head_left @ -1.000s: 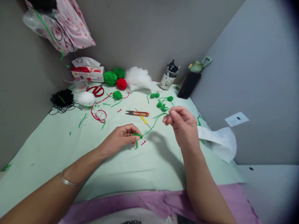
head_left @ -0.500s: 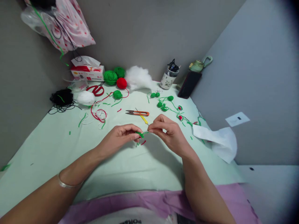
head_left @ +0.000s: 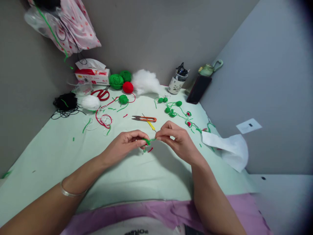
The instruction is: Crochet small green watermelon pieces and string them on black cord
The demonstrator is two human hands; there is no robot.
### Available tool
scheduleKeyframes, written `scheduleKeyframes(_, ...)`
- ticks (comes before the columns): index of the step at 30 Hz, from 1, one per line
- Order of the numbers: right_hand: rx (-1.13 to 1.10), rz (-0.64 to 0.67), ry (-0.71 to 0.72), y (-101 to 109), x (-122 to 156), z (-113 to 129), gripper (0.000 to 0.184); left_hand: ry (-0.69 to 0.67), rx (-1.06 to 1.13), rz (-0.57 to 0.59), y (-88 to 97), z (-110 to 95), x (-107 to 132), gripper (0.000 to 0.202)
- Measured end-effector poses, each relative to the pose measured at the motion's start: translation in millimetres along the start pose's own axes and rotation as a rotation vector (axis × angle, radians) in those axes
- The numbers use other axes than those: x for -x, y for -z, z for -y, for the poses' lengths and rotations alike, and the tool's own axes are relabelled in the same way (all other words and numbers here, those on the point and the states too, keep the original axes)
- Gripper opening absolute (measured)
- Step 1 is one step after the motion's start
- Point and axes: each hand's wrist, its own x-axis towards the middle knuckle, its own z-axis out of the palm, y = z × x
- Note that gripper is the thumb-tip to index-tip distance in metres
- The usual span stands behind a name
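My left hand (head_left: 132, 139) pinches a small green crocheted piece (head_left: 147, 142) between thumb and fingers; a bit of red shows at its edge. From this piece a short green yarn strand (head_left: 153, 139) runs across to my right hand (head_left: 172, 136). Its thumb and forefinger are closed on the strand; whether they also hold a needle I cannot make out. Just beyond the hands lie orange thread snips (head_left: 146, 119) across a yellow-handled tool (head_left: 151, 125). Below the left fingertips are a green yarn tail (head_left: 144, 150) and a red yarn scrap (head_left: 150, 149).
Green and red crocheted pieces (head_left: 172, 113) lie at right beside white paper (head_left: 233, 148). Toward the back stand yarn balls (head_left: 116, 81), stuffing (head_left: 146, 82), red scissors (head_left: 104, 95), a tissue box (head_left: 93, 77), a pen cup (head_left: 176, 84) and a phone (head_left: 199, 89) leaning on a bottle (head_left: 205, 69).
The green strand between my hands now looks slightly slacker, and the shiny glint beside the crocheted piece is gone. Both hands stay nearly in place; the view has shifted very slightly.
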Motion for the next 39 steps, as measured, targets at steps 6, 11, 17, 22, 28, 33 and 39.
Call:
scheduleKeyframes(6,-0.023,0.013,-0.01,-1,-1,-1,0.014,-0.011,-0.001,0.007,-0.2,0,0,0.019)
scheduleKeyframes(11,-0.104,0.031,-0.012,-8,-2,0,0.012,-0.018,0.003,0.007,-1.4,-1,1,0.018)
scheduleKeyframes(17,-0.137,-0.023,-0.066,-17,-2,0,0.01,-0.036,0.044,-0.018,-1.7,4,-1,0.018)
scheduleKeyframes(22,-0.142,-0.073,-0.101,-26,-1,2,0.015,-0.035,0.111,-0.08,-2.1,11,-4,0.018)
scheduleKeyframes(28,0.038,-0.02,0.122,-39,2,7,0.014,-0.028,0.09,-0.104,-4.3,16,-5,0.015)
scheduleKeyframes(33,0.026,-0.075,0.113,-40,3,12,0.013,0.002,0.069,-0.104,-5.1,17,-6,0.017)
scheduleKeyframes(39,-0.717,-0.241,-0.202,-13,-2,15,0.011,0.07,0.047,-0.088,-9.7,15,-6,0.022)
